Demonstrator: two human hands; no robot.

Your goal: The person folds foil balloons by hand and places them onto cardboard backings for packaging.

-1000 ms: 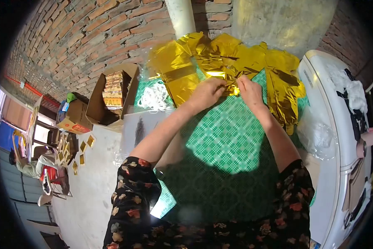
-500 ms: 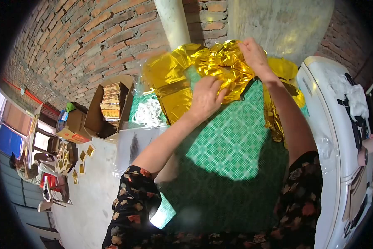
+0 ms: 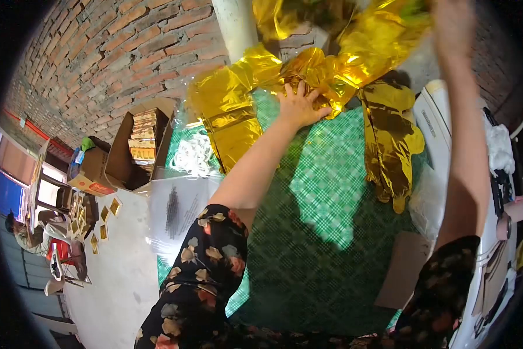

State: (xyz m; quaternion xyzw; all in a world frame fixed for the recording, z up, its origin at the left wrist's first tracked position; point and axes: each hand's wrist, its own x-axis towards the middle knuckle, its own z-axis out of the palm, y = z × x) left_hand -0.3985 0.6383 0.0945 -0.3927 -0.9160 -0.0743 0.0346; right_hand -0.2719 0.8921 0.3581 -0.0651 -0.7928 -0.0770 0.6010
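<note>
A shiny gold foil balloon sheet [image 3: 366, 52] lies crumpled over the far end of the table and stretches up to the right. My left hand [image 3: 302, 107] presses near its lower edge with fingers spread, gripping nothing. High at the upper right, my right hand [image 3: 454, 29] is blurred; the lifted end of the foil runs to it. To the left lies a flatter gold piece [image 3: 232, 119]. More dark-gold foil with rounded lobes [image 3: 392, 139] hangs on the right. Beneath is a green checked cloth [image 3: 325, 174].
White string [image 3: 193, 154] is heaped at left beside a clear plastic sheet [image 3: 180, 203]. An open carton [image 3: 113, 166] holds packets. A white appliance [image 3: 436, 113] borders the right. Brown cardboard [image 3: 404, 270] lies near me. Another person [image 3: 26, 238] sits far left.
My right hand has swung up and right, and the foil has been stretched upward with it. My left hand has flattened from a curled pose and spread its fingers.
</note>
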